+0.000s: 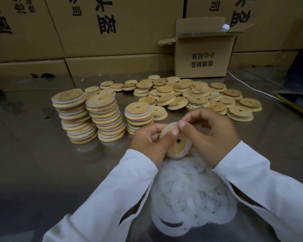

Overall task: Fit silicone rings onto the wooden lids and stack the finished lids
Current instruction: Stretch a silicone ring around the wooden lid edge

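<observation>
My left hand (150, 143) grips a round wooden lid (177, 145) with a centre hole, held above the table. My right hand (212, 135) pinches a white silicone ring (188, 147) that wraps the lid's edge. A heap of loose white rings (187, 193) lies on the table under my wrists. Three stacks of ringed lids (105, 117) stand at left of centre. Bare wooden lids (191, 96) are scattered in a pile behind my hands.
The surface is a shiny metal table (42, 163). A small open cardboard box (203, 55) holding a bottle stands at the back right. Large cartons (94, 32) wall off the rear. A white cable (248, 86) runs along the right side.
</observation>
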A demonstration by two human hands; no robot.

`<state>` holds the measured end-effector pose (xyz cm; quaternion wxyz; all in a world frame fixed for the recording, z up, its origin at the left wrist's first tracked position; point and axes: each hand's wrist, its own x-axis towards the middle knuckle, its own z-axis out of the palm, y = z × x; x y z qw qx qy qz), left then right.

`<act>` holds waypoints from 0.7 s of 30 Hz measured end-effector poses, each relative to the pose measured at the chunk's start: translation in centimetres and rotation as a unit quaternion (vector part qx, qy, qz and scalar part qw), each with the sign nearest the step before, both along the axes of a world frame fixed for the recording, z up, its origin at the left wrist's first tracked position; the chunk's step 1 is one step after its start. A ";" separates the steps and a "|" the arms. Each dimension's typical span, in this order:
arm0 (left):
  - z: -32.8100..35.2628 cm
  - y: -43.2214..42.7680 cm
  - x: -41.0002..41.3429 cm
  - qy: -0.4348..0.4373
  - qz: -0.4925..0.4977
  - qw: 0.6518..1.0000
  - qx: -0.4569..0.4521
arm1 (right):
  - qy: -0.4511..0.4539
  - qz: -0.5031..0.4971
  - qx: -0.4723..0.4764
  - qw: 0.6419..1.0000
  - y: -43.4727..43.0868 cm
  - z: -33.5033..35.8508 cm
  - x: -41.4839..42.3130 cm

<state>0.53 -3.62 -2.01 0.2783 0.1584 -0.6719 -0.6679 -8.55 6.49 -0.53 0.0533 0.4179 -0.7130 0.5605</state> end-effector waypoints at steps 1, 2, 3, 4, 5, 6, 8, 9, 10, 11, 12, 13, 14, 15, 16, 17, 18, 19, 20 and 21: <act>0.0 0.0 0.0 0.002 0.003 1.000 -0.005 | 0.003 -0.010 -0.001 1.000 0.0 0.0 0.0; -0.1 -0.1 -0.1 0.004 0.007 1.000 -0.009 | 0.004 -0.020 0.000 1.000 0.0 -0.1 0.0; -0.1 -0.1 -0.1 0.005 0.010 1.000 -0.011 | 0.002 -0.028 0.003 1.000 0.0 -0.1 0.0; -0.1 -0.1 -0.1 0.006 0.013 1.000 -0.013 | -0.006 -0.033 0.007 0.999 0.0 -0.2 -0.1; -0.1 -0.2 -0.1 0.006 0.014 1.000 -0.016 | -0.021 -0.036 0.009 0.999 0.0 -0.2 -0.2; 0.0 -0.2 -0.1 0.006 0.014 1.000 -0.021 | -0.041 -0.035 0.011 0.998 -0.1 -0.1 -0.3; 0.1 -0.2 -0.2 0.005 0.014 1.000 -0.026 | -0.076 -0.027 0.010 0.997 -0.1 0.0 -0.6; 0.2 -0.2 -0.2 0.006 0.015 1.000 -0.022 | -0.086 -0.021 0.010 0.996 0.0 0.2 -0.7; 0.3 -0.3 -0.2 0.007 0.014 1.000 -0.012 | -0.091 -0.015 0.010 0.996 0.0 0.3 -0.8; 0.3 -0.3 -0.2 0.009 0.012 1.000 0.000 | -0.092 -0.010 0.010 0.996 0.1 0.5 -0.8; 0.4 -0.4 -0.2 0.010 0.008 1.000 0.013 | -0.093 -0.005 0.010 0.996 0.1 0.6 -0.7; 0.5 -0.4 -0.1 0.011 0.004 1.000 0.028 | -0.093 -0.001 0.009 0.996 0.1 0.8 -0.6; 0.5 -0.4 -0.1 0.014 0.000 0.999 0.047 | -0.096 0.004 0.008 0.995 0.1 0.9 -0.6; 0.6 -0.5 -0.1 0.019 -0.006 0.997 0.070 | -0.100 0.010 0.005 0.995 0.1 1.1 -0.5; 0.6 -0.5 -0.1 0.026 -0.013 0.995 0.095 | -0.105 0.016 0.003 0.994 0.2 1.2 -0.5; 0.7 -0.6 -0.1 0.033 -0.019 0.992 0.118 | -0.108 0.019 0.001 0.994 0.2 1.3 -0.4; 0.8 -0.6 -0.1 0.040 -0.023 0.989 0.141 | -0.107 0.020 0.000 0.994 0.2 1.4 -0.4; 0.9 -0.6 -0.1 0.047 -0.027 0.985 0.164 | -0.101 0.018 -0.002 0.995 0.1 1.4 -0.3; 0.9 -0.6 -0.1 0.052 -0.030 0.981 0.184 | -0.091 0.013 -0.005 0.996 0.1 1.5 -0.2; 0.9 -0.5 -0.1 0.055 -0.031 0.978 0.200 | -0.070 0.002 -0.006 0.997 0.0 1.4 -0.1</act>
